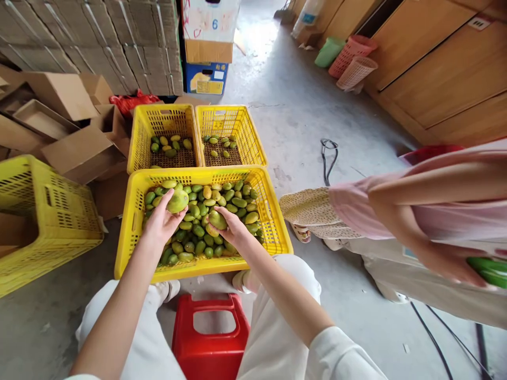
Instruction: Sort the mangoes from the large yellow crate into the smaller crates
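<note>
My left hand (164, 217) is closed around a yellow-green mango (178, 201), raised above the left side of a large yellow crate (206, 176). Lower and further right, my right hand (232, 226) grips another green mango (217, 219), close over the pile. Many green and yellowish mangoes (198, 230) fill the crate in front of my knees. Behind it stand two smaller yellow crates. The left one (162, 108) and the right one (255, 138) each have several mangoes on their bottoms.
A red plastic stool (209, 343) is between my legs. Cardboard boxes (75, 148) and another yellow crate (63, 211) lie to the left. On the right a person in a pink top (356, 203) holds something green (489, 270). Black cables (431, 338) cross the floor.
</note>
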`<move>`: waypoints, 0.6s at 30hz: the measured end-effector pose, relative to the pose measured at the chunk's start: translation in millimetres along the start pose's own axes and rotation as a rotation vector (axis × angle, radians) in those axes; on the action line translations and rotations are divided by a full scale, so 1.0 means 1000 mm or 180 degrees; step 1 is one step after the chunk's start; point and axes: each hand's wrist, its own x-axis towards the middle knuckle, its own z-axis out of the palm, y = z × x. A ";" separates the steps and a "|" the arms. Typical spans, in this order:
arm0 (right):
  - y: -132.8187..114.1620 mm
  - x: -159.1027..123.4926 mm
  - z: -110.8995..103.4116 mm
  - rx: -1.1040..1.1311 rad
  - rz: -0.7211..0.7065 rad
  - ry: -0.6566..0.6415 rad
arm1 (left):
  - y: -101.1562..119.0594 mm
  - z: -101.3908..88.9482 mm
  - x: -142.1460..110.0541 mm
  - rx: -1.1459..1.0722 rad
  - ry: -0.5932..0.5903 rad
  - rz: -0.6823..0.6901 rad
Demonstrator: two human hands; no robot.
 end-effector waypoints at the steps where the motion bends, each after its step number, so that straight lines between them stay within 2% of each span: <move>1: 0.001 0.000 0.000 -0.0014 -0.0030 -0.0016 | -0.001 0.000 0.001 0.0019 0.0018 -0.0012; 5: 0.002 -0.002 0.002 0.0035 -0.0065 -0.0097 | -0.001 0.000 0.001 0.0060 0.0201 0.0106; 9: -0.002 -0.003 0.005 0.0169 0.0008 0.0002 | 0.001 0.001 -0.002 0.0099 0.0213 0.0067; 13: -0.009 -0.001 0.004 0.0157 0.0075 0.0105 | 0.006 0.002 -0.005 0.0040 0.0515 -0.0022; 18: -0.017 -0.002 0.000 -0.0052 -0.0262 0.0002 | 0.014 0.003 -0.008 0.0222 0.0569 -0.0167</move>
